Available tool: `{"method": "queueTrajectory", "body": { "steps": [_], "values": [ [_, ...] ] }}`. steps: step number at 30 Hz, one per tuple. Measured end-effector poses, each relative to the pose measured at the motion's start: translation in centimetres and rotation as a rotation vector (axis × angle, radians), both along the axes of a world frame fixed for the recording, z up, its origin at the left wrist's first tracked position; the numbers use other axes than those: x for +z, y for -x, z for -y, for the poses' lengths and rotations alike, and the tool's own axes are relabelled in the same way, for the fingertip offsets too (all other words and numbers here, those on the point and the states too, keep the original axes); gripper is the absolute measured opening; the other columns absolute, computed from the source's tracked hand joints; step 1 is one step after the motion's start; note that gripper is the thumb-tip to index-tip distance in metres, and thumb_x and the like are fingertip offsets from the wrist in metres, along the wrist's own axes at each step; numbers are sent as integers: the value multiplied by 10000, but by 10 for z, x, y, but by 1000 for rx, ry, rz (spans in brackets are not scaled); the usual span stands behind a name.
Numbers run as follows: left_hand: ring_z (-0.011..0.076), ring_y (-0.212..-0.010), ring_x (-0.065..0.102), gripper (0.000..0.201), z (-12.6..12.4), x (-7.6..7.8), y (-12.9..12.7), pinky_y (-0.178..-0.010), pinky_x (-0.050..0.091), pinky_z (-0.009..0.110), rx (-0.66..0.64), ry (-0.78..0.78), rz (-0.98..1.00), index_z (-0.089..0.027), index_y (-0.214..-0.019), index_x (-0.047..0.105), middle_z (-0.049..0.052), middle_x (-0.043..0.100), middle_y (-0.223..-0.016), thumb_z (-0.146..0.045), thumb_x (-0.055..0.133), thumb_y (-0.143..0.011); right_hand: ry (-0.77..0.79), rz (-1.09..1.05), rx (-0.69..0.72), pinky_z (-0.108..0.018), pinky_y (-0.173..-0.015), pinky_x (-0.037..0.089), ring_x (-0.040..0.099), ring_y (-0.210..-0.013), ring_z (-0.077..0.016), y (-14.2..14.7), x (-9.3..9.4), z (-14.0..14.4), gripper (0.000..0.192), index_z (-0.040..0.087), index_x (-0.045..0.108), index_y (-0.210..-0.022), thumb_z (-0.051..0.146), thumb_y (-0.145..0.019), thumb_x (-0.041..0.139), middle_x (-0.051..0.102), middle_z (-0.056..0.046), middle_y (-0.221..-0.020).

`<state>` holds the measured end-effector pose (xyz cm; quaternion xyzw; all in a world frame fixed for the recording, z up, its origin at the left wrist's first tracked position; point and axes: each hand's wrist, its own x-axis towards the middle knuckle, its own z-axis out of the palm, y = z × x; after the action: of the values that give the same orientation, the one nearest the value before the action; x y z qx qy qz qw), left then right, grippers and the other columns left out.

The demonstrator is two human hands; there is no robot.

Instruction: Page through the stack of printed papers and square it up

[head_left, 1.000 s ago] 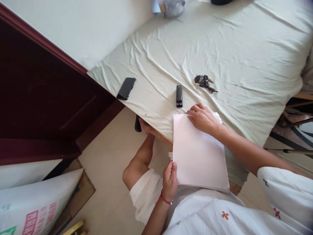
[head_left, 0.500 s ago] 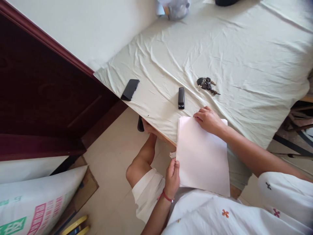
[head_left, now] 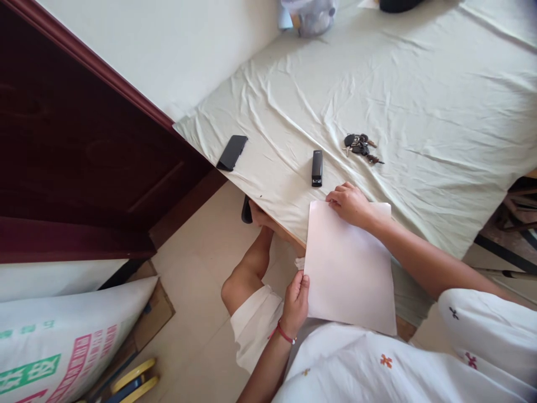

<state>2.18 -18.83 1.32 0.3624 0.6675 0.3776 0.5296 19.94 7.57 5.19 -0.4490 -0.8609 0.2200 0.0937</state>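
Note:
A stack of white paper (head_left: pixel 348 268) lies half on the near edge of a table covered by a pale green cloth (head_left: pixel 411 95), and half over my lap. My left hand (head_left: pixel 296 302) pinches the stack's near left corner. My right hand (head_left: pixel 349 204) rests on its far edge with the fingers curled over the top sheets. Just beyond the paper, a black stapler (head_left: pixel 317 167) lies on the cloth. A bunch of keys (head_left: pixel 359 146) lies further right.
A black phone (head_left: pixel 232 152) lies at the table's left corner. A dark wooden door (head_left: pixel 84 157) stands at left. A printed white sack (head_left: pixel 62 341) lies on the floor. A grey object (head_left: pixel 312 14) sits at the table's far edge. A chair frame (head_left: pixel 512 224) is at right.
The view has drifted, so everything sits a little further right. My right hand has slid slightly left along the paper's far edge. The sheets now lie more squarely together.

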Motion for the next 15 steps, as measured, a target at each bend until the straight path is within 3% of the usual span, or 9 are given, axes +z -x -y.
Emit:
{"method": "queueTrajectory", "body": {
  "steps": [5, 11, 15],
  "values": [
    [195, -816, 593, 585, 3, -4, -1, -817, 512, 319, 18, 1, -38, -183, -940, 663, 47, 659, -844, -739, 486, -988, -83, 3, -14, -450, -955, 410, 554, -1169, -337, 0, -1, 8, 299, 168, 810, -1131, 196, -1032, 529, 741, -152, -1146],
    [247, -1121, 663, 600, -7, 3, 4, -1032, 511, 354, 23, -12, -14, -193, -1201, 694, 126, 736, -1192, -716, 473, -1005, -129, 27, 5, -460, -938, 392, 551, -1182, -341, 1, 0, 19, 294, 198, 819, -1078, 206, -1050, 527, 739, -141, -1154],
    [228, -1037, 673, 542, -19, 1, 5, -976, 518, 352, -40, -41, -33, -193, -1149, 684, 115, 739, -1141, -671, 457, -1033, -121, 32, -12, -459, -935, 410, 557, -1175, -342, 3, 0, 21, 302, 199, 814, -1122, 221, -1063, 518, 734, -151, -1178]
  ]
}}
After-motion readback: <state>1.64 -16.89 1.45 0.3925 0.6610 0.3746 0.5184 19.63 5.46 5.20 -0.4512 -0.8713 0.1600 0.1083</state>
